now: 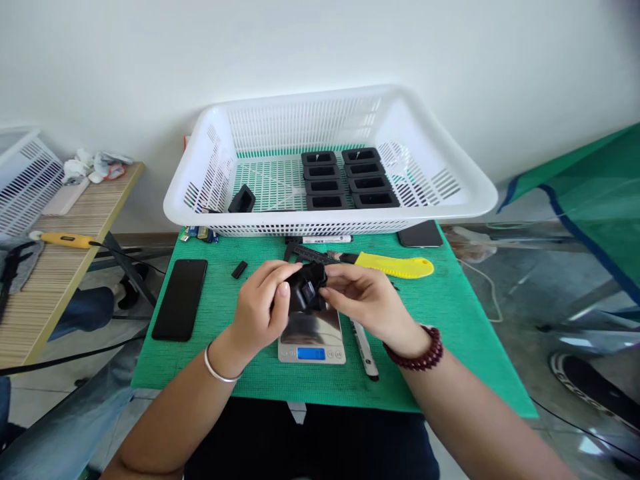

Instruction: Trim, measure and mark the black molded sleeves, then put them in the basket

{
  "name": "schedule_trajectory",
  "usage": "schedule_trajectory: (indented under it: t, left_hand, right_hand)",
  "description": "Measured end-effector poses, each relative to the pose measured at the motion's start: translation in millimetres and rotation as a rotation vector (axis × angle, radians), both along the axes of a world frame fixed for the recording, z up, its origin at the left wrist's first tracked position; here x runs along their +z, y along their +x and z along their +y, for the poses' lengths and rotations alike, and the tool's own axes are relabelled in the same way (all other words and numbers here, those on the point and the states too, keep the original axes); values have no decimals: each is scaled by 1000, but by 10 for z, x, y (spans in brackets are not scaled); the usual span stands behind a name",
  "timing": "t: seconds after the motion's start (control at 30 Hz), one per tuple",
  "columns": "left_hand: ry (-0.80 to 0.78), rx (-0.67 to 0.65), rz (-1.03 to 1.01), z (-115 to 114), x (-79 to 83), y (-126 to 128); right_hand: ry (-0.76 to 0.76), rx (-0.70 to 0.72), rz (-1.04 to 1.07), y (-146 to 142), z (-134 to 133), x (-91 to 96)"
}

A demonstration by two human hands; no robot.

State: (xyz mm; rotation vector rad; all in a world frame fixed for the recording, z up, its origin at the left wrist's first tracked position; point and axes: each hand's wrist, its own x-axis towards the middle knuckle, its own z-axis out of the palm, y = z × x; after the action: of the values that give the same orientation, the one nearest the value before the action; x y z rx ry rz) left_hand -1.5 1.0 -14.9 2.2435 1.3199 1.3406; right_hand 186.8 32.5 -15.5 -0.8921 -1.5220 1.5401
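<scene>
Between my two hands is a glossy black moulded plastic part (pixel 306 288), held just above a small digital scale (pixel 313 333). My left hand (pixel 263 298) has its fingers wrapped round the part's left side. With thumb and fingertips, my right hand (pixel 367 297) pinches the part's right edge. The scale's steel plate is partly hidden by the part, and its blue display is lit but I cannot read it. Right of the scale lies a white marker (pixel 365 350). Behind my hands are a yellow-handled knife (pixel 395 264) and a dark caliper (pixel 313 255).
A white plastic basket (pixel 330 217) stands at the back, holding several black rectangular frames (pixel 325 187). On the green mat (pixel 225 360) lie a black phone (pixel 180 300), a small black piece (pixel 239 269) and another marker (pixel 327 239). A soldering iron (pixel 67 239) rests on the left table.
</scene>
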Motion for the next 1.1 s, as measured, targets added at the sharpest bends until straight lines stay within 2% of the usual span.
schedule_trajectory:
  t: [0.1,0.23,0.43,0.53,0.67,0.8,0.93,1.0,1.1]
  left_hand:
    - [28,23,2,-6,1,5]
    - [55,14,12,-2,16,14]
    - [39,-39,-5,-9,43,20]
    - [26,-54,5,-16,41,39]
    - [-12,-28,-15,-29,30,65]
    - [-7,81,-29,-31,36,23]
    - [-3,190,-42,-6,57,-46]
    - [3,185,-36,6,63,-51]
    - [1,100,-11,11,60,-16]
  right_hand:
    - [64,-15,-58,-33,-26,-6]
    - [188,-141,-181,-88,-67,-30]
    - [472,-272,-310,-79,-108,-69]
    - [551,-309,-333,-83,-107,-53]
    - [577,-325,-356,-114,-98,-29]
    - [537,-246,-361,-137,-104,-29]
    - [560,-212,-383,-150,-127,-43]
    - [551,-226,-372,-154,-132,-47]
    - [511,-267,-350,-152,-128,-45]
